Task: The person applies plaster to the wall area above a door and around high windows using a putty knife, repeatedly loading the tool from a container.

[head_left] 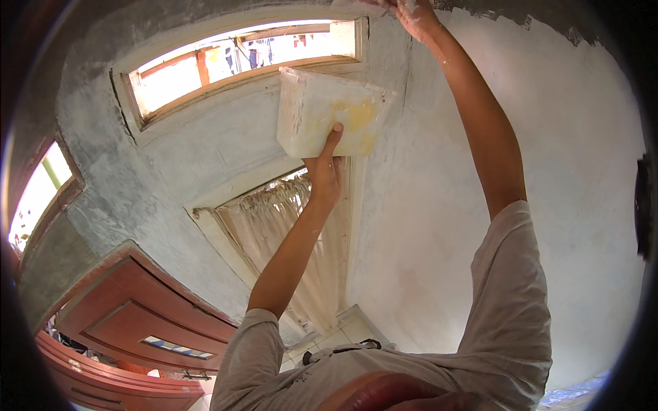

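My left hand [326,175] grips a whitish plastic tub [329,113] with yellow stains on its side, the thumb pressed against its wall. The tub is held up below the upper window, and its contents are hidden from here. At the top edge of the picture, my right hand [417,19] reaches up to the wall, white smears on its skin. Its fingers are closed on a flat pale scraper [358,7], partly cut off by the picture's edge.
A patchy, whitish-coated wall [473,171] fills the right, with bare grey along its top. A wood-framed window [247,81] is up left, and a curtained window [274,212] is below the tub. A reddish-brown door [147,308] stands lower left.
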Tool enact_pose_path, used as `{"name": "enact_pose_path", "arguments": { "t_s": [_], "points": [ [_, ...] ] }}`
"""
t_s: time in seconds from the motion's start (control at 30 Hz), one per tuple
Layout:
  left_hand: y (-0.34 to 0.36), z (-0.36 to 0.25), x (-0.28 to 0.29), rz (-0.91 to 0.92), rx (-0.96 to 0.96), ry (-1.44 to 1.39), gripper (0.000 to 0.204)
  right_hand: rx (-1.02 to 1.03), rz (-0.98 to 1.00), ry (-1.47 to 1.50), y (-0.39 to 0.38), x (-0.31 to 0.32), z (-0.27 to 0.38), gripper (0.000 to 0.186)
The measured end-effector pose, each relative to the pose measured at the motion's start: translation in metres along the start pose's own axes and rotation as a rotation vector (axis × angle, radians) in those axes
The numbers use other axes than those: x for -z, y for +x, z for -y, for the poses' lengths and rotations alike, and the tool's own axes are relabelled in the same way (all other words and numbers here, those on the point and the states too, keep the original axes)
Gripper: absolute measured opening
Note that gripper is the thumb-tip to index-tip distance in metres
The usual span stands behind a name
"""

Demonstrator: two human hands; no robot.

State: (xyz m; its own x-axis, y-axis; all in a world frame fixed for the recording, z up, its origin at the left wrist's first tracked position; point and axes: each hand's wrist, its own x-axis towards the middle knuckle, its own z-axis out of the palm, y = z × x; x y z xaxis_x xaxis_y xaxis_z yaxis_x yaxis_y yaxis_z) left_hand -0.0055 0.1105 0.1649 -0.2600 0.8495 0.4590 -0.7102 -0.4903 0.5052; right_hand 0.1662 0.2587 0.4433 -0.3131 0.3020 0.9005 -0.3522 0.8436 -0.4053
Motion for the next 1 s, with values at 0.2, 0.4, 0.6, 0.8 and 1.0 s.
{"name": "enact_pose_path", "arguments": {
  "t_s": [0.2,0.4,0.6,0.8,1.0],
  "points": [
    [0.003,0.005,0.001,0.001,0.013,0.003,0.069,-0.001,-0.038,0.008,0.029,-0.026,-0.032,0.018],
    [-0.004,0.008,-0.020,-0.008,0.009,-0.028,0.069,0.111,-0.215,-0.013,0.069,0.016,-0.007,0.017],
    [0.001,-0.002,0.000,-0.030,0.008,0.044,0.072,0.007,-0.022,0.048,0.030,-0.001,-0.007,0.018],
    [0.001,0.006,-0.009,-0.031,0.011,0.038,0.054,0.069,-0.146,0.133,0.040,0.031,-0.032,0.019],
    [0.000,0.003,-0.008,-0.021,-0.028,0.036,0.055,0.058,-0.274,0.228,0.023,0.051,-0.021,0.018]
  ]
}}
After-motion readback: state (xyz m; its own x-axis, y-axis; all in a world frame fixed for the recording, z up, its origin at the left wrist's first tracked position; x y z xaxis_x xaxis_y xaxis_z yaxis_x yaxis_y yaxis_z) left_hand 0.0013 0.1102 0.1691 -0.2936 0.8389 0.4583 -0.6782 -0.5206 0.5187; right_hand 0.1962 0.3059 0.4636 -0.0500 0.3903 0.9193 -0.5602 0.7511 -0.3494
